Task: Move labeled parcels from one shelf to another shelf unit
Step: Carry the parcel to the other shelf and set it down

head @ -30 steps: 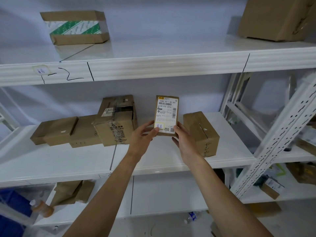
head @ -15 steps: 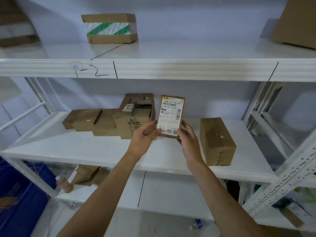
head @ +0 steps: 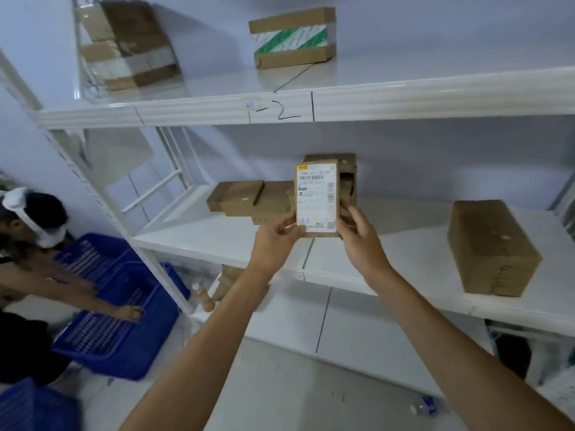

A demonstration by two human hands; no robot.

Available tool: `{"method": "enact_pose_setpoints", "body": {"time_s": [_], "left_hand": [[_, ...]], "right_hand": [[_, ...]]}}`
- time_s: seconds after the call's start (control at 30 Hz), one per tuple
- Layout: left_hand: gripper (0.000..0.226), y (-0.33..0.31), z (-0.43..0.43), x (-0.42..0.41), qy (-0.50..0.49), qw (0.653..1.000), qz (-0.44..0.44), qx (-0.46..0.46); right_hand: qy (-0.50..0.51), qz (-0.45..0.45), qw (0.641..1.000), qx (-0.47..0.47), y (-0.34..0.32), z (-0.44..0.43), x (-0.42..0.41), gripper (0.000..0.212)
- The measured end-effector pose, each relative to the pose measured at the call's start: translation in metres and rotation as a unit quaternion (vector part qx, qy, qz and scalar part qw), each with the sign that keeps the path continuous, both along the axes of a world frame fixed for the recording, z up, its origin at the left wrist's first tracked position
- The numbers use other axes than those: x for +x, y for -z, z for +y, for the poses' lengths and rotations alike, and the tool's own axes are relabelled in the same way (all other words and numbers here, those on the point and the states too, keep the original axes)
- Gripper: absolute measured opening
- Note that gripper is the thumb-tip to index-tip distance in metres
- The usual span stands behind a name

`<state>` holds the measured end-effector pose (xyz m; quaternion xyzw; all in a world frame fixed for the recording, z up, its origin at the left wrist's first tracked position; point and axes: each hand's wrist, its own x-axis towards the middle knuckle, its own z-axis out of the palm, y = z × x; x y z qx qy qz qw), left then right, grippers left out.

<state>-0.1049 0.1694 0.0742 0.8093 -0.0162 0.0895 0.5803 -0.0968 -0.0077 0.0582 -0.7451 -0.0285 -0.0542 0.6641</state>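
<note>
The small parcel (head: 316, 199) stands upright in the air in front of the middle shelf (head: 217, 241), its white label facing the camera, with a barcode near the top and blue writing near the bottom. Both hands hold it by the lower corners. The left hand (head: 275, 241) pinches the lower left corner, thumb on the front and the other fingers behind. The right hand (head: 361, 244) grips the lower right edge, thumb at the front edge, fingers curled round the back.

Just behind the parcel, on the middle shelf, a torn-open box (head: 345, 172) sits against the wall, and to its left lie flat brown boxes (head: 245, 199) side by side. Well to the right on the same shelf stands a long brown box (head: 491, 247).

The top shelf (head: 404, 98) has "-2" written in black on its front edge and carries a box with green-striped tape (head: 292, 38); further left are stacked boxes (head: 130, 45), blurred.

On the bottom shelf an orange bottle (head: 202, 298) stands near the post. At the far left another person reaches an arm into blue crates (head: 124, 321) on the floor
</note>
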Motion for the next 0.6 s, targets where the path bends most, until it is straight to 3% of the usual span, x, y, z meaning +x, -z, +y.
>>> {"method": "enact_pose_setpoints", "body": {"time_s": [0.27, 0.6], "left_hand": [[0.032, -0.030, 0.133, -0.035, -0.034, 0.998, -0.046, -0.010], [0.034, -0.055, 0.254, -0.059, -0.048, 0.994, -0.089, -0.038]], "right_hand": [[-0.021, -0.041, 0.999, 0.010, -0.026, 0.134, -0.036, 0.038], [-0.012, -0.108, 0.991, -0.081, -0.051, 0.263, -0.055, 0.040]]}}
